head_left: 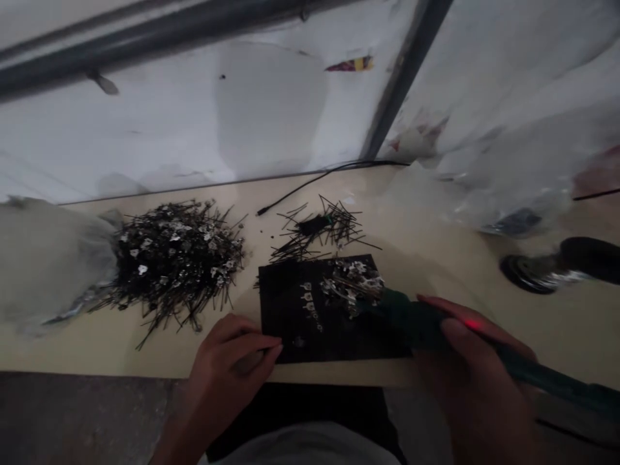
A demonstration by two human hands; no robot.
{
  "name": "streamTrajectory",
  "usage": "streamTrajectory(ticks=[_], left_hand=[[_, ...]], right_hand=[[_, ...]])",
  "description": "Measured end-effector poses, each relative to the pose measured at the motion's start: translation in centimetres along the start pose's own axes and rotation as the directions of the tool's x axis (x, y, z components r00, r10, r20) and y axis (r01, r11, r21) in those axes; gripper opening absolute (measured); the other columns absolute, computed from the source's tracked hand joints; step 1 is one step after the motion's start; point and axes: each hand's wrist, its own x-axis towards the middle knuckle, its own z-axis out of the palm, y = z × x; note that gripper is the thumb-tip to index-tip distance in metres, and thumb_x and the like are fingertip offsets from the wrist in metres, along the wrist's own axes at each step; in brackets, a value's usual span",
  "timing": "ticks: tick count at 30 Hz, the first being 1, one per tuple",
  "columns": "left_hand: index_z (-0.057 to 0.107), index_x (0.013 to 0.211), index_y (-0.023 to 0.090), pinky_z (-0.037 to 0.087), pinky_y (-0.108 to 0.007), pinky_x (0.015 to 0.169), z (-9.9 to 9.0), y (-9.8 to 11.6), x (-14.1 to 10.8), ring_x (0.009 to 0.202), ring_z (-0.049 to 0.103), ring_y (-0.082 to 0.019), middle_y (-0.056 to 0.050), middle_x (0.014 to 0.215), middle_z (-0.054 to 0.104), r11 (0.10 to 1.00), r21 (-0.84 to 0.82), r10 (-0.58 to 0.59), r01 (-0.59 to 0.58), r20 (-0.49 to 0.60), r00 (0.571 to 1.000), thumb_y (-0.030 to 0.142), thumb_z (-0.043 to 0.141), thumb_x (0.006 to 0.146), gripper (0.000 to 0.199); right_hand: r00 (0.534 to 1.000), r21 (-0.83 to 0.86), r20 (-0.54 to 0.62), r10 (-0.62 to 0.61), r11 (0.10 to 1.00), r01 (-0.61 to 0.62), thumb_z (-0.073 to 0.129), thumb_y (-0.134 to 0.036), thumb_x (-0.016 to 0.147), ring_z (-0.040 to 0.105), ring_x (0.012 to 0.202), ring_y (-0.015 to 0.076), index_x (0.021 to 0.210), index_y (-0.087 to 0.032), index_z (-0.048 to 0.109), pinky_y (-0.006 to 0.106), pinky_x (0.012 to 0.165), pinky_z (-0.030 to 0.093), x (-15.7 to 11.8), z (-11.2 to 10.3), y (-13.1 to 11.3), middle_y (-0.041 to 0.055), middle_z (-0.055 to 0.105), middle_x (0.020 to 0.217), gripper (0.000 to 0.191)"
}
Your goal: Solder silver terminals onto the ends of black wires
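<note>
Right hand [472,361] wrapped around green tool [421,323], long axis pointing up-left onto black pad [290,323]; left hand [232,355] pinching pad's near-left edge, desk front.

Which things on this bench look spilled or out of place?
The big pile of pins sprawls loosely from a bag across the bench, and some thin pins lie scattered behind the black board. Nothing appears damaged.
</note>
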Motion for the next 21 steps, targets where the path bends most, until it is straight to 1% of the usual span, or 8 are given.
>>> streamTrajectory(ticks=[2, 5, 8, 11, 14, 17, 19, 21], left_hand=[[0.083, 0.095, 0.027, 0.06, -0.027, 0.065, -1.9, -0.9, 0.0, 0.077, 0.071, -0.017, -0.003, 0.089, 0.074, 0.995, 0.082, -0.049, 0.059, -0.124, 0.991, 0.021, 0.07, 0.101, 0.015], [0.082, 0.101, 0.027, 0.059, -0.029, 0.067, -5.3, -3.1, 0.8, 0.077, 0.07, -0.018, -0.003, 0.094, 0.075, 0.937, 0.3, -0.062, 0.18, -0.363, 0.93, 0.03, 0.073, 0.101, 0.009], [0.081, 0.117, 0.022, 0.059, -0.037, 0.08, -7.7, -4.7, 2.1, 0.082, 0.068, -0.021, -0.007, 0.101, 0.073, 0.836, 0.48, -0.042, 0.266, -0.428, 0.903, 0.04, 0.074, 0.1, 0.026], [0.076, 0.131, 0.018, 0.056, -0.035, 0.079, -7.8, -4.2, 2.9, 0.076, 0.062, -0.019, -0.005, 0.096, 0.07, 0.824, 0.495, -0.035, 0.276, -0.442, 0.896, 0.038, 0.067, 0.104, 0.035], [0.076, 0.128, 0.022, 0.053, -0.028, 0.072, -6.1, -2.3, 2.9, 0.07, 0.059, -0.015, -0.001, 0.091, 0.068, 0.899, 0.397, -0.032, 0.185, -0.362, 0.932, 0.03, 0.059, 0.108, 0.027], [0.073, 0.131, 0.025, 0.054, -0.024, 0.072, -3.4, -0.7, 2.9, 0.078, 0.066, -0.014, 0.0, 0.096, 0.072, 0.958, 0.278, -0.031, 0.068, -0.136, 0.99, 0.023, 0.054, 0.109, 0.029], [0.07, 0.137, 0.023, 0.055, -0.026, 0.078, -1.6, -0.3, 3.2, 0.092, 0.072, -0.016, -0.002, 0.108, 0.075, 0.972, 0.234, -0.018, 0.014, 0.015, 1.0, 0.02, 0.048, 0.109, 0.035], [0.07, 0.136, 0.022, 0.056, -0.029, 0.078, -0.3, -0.4, 3.7, 0.092, 0.073, -0.018, -0.005, 0.116, 0.075, 0.966, 0.257, -0.04, 0.022, 0.066, 0.997, 0.022, 0.05, 0.108, 0.034]], right_hand=[[0.998, 0.016, -0.029, 0.06, 0.998, -0.059, 0.093, -0.044, 0.071, 0.079, 0.078, 0.0228, 0.087, -0.025, 0.087, 0.027, 0.061, 0.062, 0.1, 0.0, 0.0, 0.0067, 0.082, 0.086, 0.025], [0.993, 0.012, -0.038, 0.108, 0.994, -0.107, 0.096, -0.044, 0.065, 0.078, 0.077, 0.0226, 0.08, -0.028, 0.087, 0.026, 0.059, 0.062, 0.0, 0.1, -0.6, 0.0062, 0.083, 0.085, 0.023], [0.985, -0.047, -0.072, 0.157, 0.986, -0.16, 0.098, -0.049, 0.059, 0.078, 0.078, 0.0219, 0.078, -0.029, 0.085, 0.026, 0.061, 0.063, -0.2, 0.3, -1.3, 0.0027, 0.082, 0.084, 0.03], [0.986, -0.017, -0.073, 0.151, 0.988, -0.153, 0.097, -0.054, 0.059, 0.077, 0.076, 0.0219, 0.079, -0.028, 0.084, 0.027, 0.063, 0.063, -0.2, 0.3, -1.0, 0.0022, 0.081, 0.081, 0.035], [0.988, 0.077, -0.047, 0.15, 0.986, -0.146, 0.096, -0.05, 0.06, 0.076, 0.076, 0.0224, 0.079, -0.025, 0.084, 0.03, 0.065, 0.063, 0.3, 0.2, -0.1, 0.0045, 0.081, 0.082, 0.034], [0.992, 0.144, -0.037, 0.119, 0.983, -0.112, 0.093, -0.046, 0.067, 0.077, 0.081, 0.0221, 0.082, -0.026, 0.084, 0.031, 0.067, 0.063, 0.8, 0.1, 0.5, 0.004, 0.082, 0.087, 0.027], [0.993, 0.172, -0.045, 0.112, 0.98, -0.103, 0.093, -0.046, 0.067, 0.077, 0.084, 0.0208, 0.082, -0.026, 0.085, 0.029, 0.07, 0.062, 1.0, 0.1, 0.6, 0.0032, 0.082, 0.087, 0.027], [0.989, 0.194, -0.067, 0.131, 0.974, -0.116, 0.094, -0.048, 0.061, 0.076, 0.084, 0.0202, 0.079, -0.026, 0.085, 0.028, 0.072, 0.063, 1.2, 0.2, 0.6, 0.0034, 0.081, 0.086, 0.03]])
